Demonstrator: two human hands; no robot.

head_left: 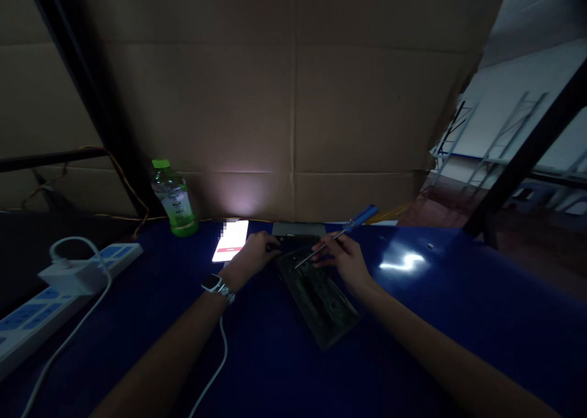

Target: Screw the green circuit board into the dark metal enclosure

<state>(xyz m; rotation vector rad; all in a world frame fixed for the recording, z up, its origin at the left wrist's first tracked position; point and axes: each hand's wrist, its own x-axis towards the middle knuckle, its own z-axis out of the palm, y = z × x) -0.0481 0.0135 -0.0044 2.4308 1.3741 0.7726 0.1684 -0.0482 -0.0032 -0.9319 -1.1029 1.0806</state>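
Note:
A dark rectangular device casing (323, 311) lies at a slant on the blue table, its inside facing up. My right hand (343, 259) grips a screwdriver (362, 218) by its metal shaft; the blue handle points up to the right and the tip is over the casing's upper left part. Whether the tip touches is too dim to tell. My left hand (259, 251), with a watch at the wrist, is by the casing's upper left corner, fingers curled. What its fingertips hold, if anything, is hidden. Behind the casing sits a flat grey object (299, 229).
A lit phone (232, 241) is left of my left hand, with a green-capped bottle (177, 201) behind it. A white power strip (48, 308) with a plugged charger and cable lies at the left. Cardboard (293, 100) stands behind the blue table (435, 320).

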